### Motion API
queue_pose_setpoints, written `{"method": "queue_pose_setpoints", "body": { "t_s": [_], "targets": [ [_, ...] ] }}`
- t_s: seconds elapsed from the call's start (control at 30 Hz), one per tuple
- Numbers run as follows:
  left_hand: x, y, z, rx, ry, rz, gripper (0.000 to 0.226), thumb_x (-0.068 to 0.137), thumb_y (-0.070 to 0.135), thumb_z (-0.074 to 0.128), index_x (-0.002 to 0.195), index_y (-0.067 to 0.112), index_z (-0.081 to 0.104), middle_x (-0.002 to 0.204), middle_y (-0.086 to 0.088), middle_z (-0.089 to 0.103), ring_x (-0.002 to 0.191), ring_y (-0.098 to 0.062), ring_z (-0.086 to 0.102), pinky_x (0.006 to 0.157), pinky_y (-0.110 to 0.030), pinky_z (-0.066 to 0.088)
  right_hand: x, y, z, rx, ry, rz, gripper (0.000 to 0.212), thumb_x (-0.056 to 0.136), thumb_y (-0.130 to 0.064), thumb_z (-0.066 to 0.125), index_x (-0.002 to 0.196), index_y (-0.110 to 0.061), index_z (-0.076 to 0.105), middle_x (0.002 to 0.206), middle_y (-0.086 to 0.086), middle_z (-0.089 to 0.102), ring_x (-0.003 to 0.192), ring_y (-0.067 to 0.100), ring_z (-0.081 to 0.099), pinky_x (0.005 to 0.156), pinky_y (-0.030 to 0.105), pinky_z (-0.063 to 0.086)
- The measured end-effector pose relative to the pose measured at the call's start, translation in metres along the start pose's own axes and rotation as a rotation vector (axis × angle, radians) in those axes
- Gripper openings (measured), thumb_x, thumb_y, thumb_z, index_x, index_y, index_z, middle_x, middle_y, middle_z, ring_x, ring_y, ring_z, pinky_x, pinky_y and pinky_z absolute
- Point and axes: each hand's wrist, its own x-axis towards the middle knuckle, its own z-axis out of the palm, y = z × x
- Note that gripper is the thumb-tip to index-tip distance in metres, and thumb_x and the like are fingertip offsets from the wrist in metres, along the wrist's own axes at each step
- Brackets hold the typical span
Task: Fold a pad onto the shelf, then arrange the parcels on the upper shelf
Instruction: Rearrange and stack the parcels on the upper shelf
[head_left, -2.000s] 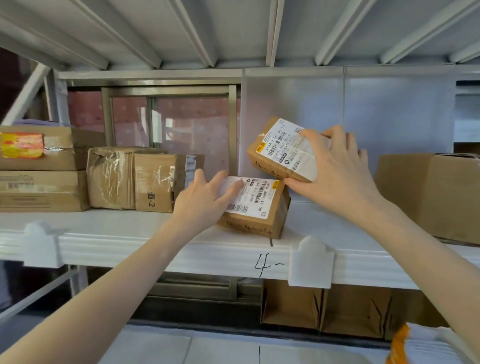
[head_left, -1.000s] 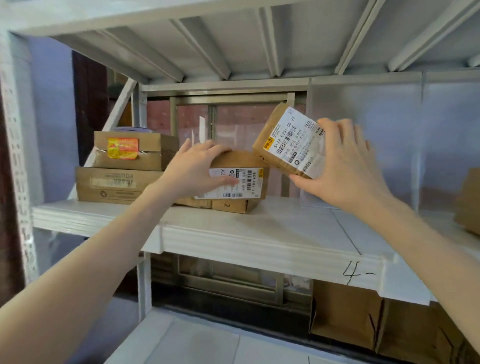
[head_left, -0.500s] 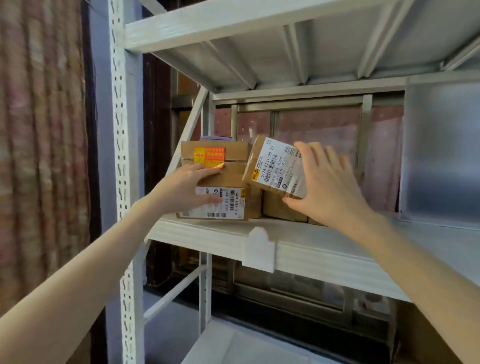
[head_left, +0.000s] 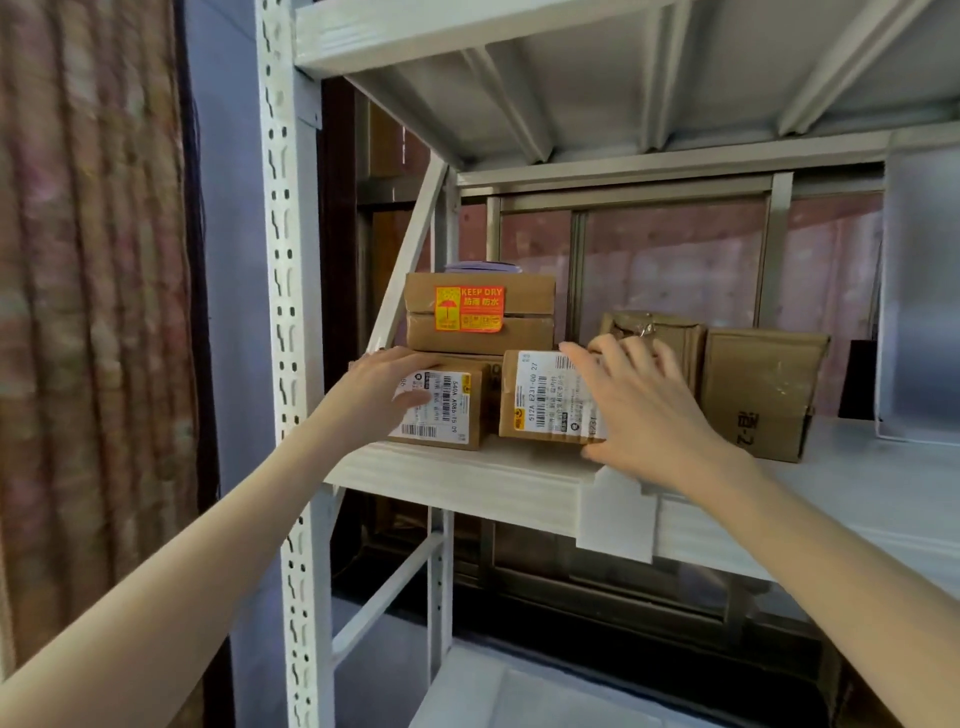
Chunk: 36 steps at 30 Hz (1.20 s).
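Note:
Two small brown parcels with white labels stand side by side at the left end of the white padded shelf (head_left: 467, 483). My left hand (head_left: 384, 389) holds the left parcel (head_left: 452, 415), fingers over its top and thumb across its label. My right hand (head_left: 639, 410) grips the right parcel (head_left: 540, 400) by its right side, thumb under its lower corner. Both parcels rest on the shelf, close together.
Behind them sits a flat box under a box with an orange KEEP DRY sticker (head_left: 478, 317). Two taller taped parcels (head_left: 758, 389) stand to the right. The white shelf upright (head_left: 285, 312) is at left, a curtain beyond. A lower shelf lies below.
The view swung left along the shelf. My left hand slid its parcel to the left end; my right hand lowered the raised parcel and set it beside the other.

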Motion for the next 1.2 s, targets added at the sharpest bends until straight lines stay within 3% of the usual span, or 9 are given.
{"method": "queue_pose_setpoints", "body": {
  "t_s": [0.2, 0.37, 0.53, 0.67, 0.87, 1.2],
  "targets": [
    [0.002, -0.002, 0.001, -0.033, -0.005, 0.009, 0.045, 0.092, 0.02, 0.058, 0.136, 0.021, 0.047, 0.134, -0.002, 0.054, 0.127, -0.024, 0.045, 0.108, -0.043, 0.03, 0.012, -0.011, 0.008, 0.089, -0.079, -0.017, 0.098, 0.067, -0.046, 0.075, 0.142, -0.025, 0.018, 0.138, 0.002, 0.033, 0.126, 0.024, 0.031, 0.105, 0.044, 0.027],
    [0.0, 0.0, 0.0, -0.02, -0.012, 0.008, 0.044, 0.091, 0.02, 0.059, 0.133, 0.02, 0.047, 0.132, -0.002, 0.055, 0.124, -0.025, 0.046, 0.108, -0.042, 0.027, 0.019, -0.021, 0.014, 0.138, -0.047, -0.034, 0.075, 0.076, -0.027, 0.072, 0.138, -0.025, 0.029, 0.136, 0.001, 0.037, 0.125, 0.023, 0.032, 0.1, 0.043, 0.035],
    [0.001, 0.008, 0.0, 0.084, -0.048, -0.008, 0.047, 0.089, 0.037, 0.056, 0.129, 0.017, 0.042, 0.136, -0.002, 0.052, 0.129, -0.023, 0.045, 0.117, -0.046, 0.01, 0.019, -0.014, 0.013, 0.163, -0.036, -0.047, 0.068, 0.082, -0.029, 0.064, 0.139, -0.026, 0.028, 0.133, 0.0, 0.038, 0.123, 0.022, 0.034, 0.098, 0.042, 0.035],
    [0.004, 0.027, 0.001, 0.067, 0.027, 0.08, 0.067, 0.085, 0.053, 0.049, 0.141, 0.02, 0.033, 0.15, -0.001, 0.036, 0.139, -0.022, 0.032, 0.118, -0.045, 0.01, 0.011, -0.001, 0.005, 0.179, -0.005, -0.018, 0.067, 0.085, -0.039, 0.058, 0.141, -0.026, 0.024, 0.141, 0.002, 0.033, 0.129, 0.022, 0.033, 0.104, 0.044, 0.031],
    [0.022, 0.091, 0.012, 0.03, 0.059, 0.222, 0.074, 0.087, 0.058, 0.049, 0.147, 0.023, 0.025, 0.158, 0.0, 0.02, 0.146, -0.02, 0.017, 0.118, -0.042, 0.007, -0.021, 0.043, -0.018, 0.14, 0.055, 0.088, 0.067, 0.085, -0.041, 0.056, 0.143, -0.025, 0.025, 0.145, 0.002, 0.03, 0.132, 0.023, 0.031, 0.106, 0.044, 0.03],
    [0.053, 0.269, 0.054, -0.179, 0.082, 0.465, 0.075, 0.083, 0.061, 0.044, 0.145, 0.021, 0.03, 0.154, 0.0, 0.029, 0.144, -0.019, 0.021, 0.119, -0.045, 0.011, -0.13, 0.174, -0.065, -0.037, 0.047, 0.326, 0.068, 0.081, -0.042, 0.06, 0.14, -0.023, 0.032, 0.144, 0.006, 0.032, 0.13, 0.028, 0.034, 0.101, 0.045, 0.032]
  ]
}}
